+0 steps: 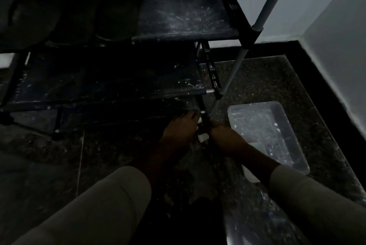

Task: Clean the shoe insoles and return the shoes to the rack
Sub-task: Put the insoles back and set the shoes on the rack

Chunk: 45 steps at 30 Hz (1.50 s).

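Black, scuffed shelves of the rack [184, 16] are filling the upper half of the view, and very dim light is limiting detail. Both hands are meeting at the rack's front right leg, level with its lowest tier and just above the speckled floor [267, 86].

Pose, item 1: the left hand [181, 129] is reaching forward from a pale left sleeve [111, 205]. Its back is facing up and its fingers [190, 116] are pointing at the edge of the rack's lowest shelf, touching it or nearly so.

Pose, item 2: the right hand [219, 131] is coming in diagonally from a pale right sleeve [316, 205], with the wrist angling toward the same leg. Its fingers are lying hidden behind that leg.

A small white piece [203, 137] is showing between the two hands, against the rack's leg. Which hand is holding it, and how far either hand is closing, cannot be told.

Dark rounded shoes [114, 24] are sitting on the rack's upper shelf toward its left end, well apart from the hands.

A clear plastic container [263, 129] is lying on the floor just right of the rack's leg, beside the right forearm.
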Motion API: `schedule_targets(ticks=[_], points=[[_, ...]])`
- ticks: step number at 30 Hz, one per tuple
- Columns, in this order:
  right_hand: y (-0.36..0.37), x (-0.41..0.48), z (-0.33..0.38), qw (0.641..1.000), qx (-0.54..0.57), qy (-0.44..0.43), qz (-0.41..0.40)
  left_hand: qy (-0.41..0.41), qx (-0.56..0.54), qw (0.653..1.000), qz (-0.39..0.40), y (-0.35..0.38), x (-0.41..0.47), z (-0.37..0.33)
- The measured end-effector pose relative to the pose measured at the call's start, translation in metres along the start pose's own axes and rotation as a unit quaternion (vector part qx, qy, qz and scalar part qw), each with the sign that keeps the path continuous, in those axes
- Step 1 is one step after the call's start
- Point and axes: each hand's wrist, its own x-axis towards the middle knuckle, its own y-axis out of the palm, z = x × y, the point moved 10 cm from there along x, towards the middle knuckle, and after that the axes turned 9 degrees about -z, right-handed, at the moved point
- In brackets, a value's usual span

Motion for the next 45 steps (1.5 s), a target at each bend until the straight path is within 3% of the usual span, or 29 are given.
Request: schedule_targets(ticks=[5, 19, 26, 33, 38, 45], points=[[0.017, 0.012, -0.006, 0.999, -0.034, -0.009, 0.015, 0.035, 0.024, 0.998, 0.041, 0.03, 0.023, -0.004], [0.026, 0.016, -0.01, 0.998, -0.062, -0.014, -0.017, -0.087, -0.025, 0.996, 0.022, 0.039, 0.029, -0.004], [0.019, 0.003, -0.028, 0.999, -0.018, 0.018, -0.025, -0.146, -0.168, 0.975, -0.017, 0.016, 0.023, -0.005], [-0.03, -0.027, -0.065, 0.988, 0.061, 0.079, -0.117, -0.24, -0.313, 0.914, -0.095, -0.01, 0.013, -0.013], [-0.061, -0.055, -0.136, 0.944, 0.115, 0.188, -0.247, -0.277, -0.389, 0.859, -0.182, -0.013, 0.012, -0.024], [-0.059, -0.068, -0.201, 0.906, 0.182, 0.242, -0.297, -0.352, -0.439, 0.781, -0.271, 0.004, 0.0, -0.06]])
